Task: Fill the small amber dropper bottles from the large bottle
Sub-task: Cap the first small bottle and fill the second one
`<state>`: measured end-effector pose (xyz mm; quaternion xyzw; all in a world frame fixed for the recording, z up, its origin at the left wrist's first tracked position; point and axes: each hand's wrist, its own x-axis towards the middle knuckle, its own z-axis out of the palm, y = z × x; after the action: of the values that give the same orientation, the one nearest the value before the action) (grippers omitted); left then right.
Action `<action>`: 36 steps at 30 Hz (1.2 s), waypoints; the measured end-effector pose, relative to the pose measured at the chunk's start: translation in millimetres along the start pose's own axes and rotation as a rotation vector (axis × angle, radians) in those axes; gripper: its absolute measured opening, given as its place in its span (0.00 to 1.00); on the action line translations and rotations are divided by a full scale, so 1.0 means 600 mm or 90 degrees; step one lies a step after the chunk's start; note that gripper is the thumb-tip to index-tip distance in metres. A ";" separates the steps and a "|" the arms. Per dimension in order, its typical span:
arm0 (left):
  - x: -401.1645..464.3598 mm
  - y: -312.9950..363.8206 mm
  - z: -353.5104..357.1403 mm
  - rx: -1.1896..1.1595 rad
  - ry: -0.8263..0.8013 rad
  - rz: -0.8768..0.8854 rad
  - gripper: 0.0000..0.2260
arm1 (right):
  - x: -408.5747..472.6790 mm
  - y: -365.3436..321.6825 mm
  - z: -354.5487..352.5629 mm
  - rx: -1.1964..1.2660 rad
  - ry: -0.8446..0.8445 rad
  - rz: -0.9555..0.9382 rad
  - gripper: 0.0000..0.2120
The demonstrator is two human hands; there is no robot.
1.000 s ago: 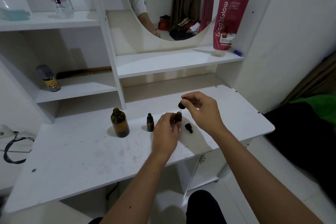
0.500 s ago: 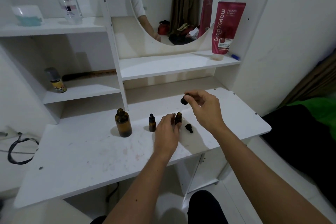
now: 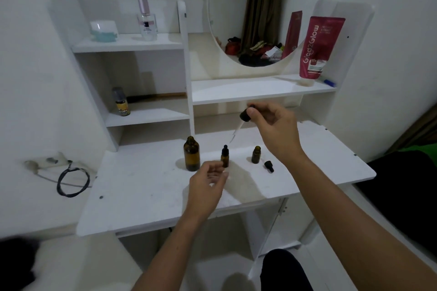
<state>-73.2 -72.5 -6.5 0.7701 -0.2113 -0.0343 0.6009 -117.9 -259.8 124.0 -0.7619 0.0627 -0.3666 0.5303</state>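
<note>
White walls are all around my little white desk (image 3: 142, 196), and it has shelves and a round mirror (image 3: 264, 7) at the back. Far to the left, a black cord (image 3: 73, 182) lies in a loop beside the desk. On the top shelf sit a small jar (image 3: 104, 30) and a clear perfume bottle (image 3: 146, 22). One shelf lower stands a little spray bottle (image 3: 121, 101) with a yellow label.

On the desk, the large bottle (image 3: 191, 153) stands up with no cap on. Just beside it, to the right, is a small bottle with a cap (image 3: 225, 156). My left hand (image 3: 208, 186) is just in front of that one. Its fingers are loose and a bit bent, and it holds nothing.

Next comes a small open bottle (image 3: 256, 154), standing up. A black cap (image 3: 269, 166) lies on its side near it.

My right hand (image 3: 275, 132) is up in the air above the desk. It pinches a dropper (image 3: 241, 123) by its black top. The glass tip points down and to the left, toward the capped bottle, and touches nothing.

A red tube (image 3: 318, 47) stands on the shelf at the right.
</note>
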 end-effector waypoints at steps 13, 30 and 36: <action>0.050 -0.031 -0.088 0.055 0.082 -0.068 0.30 | 0.026 -0.035 0.132 0.016 -0.042 -0.036 0.08; 0.064 -0.060 -0.086 0.091 0.111 -0.028 0.19 | 0.022 0.014 0.180 -0.059 -0.110 -0.025 0.08; 0.061 -0.065 -0.085 0.099 0.115 -0.030 0.18 | 0.008 0.046 0.200 -0.107 -0.190 0.022 0.09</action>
<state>-13.1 -31.9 -21.5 0.8192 -0.1403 0.0380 0.5548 -31.4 -182.7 82.7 -0.8483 0.0271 -0.2339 0.4743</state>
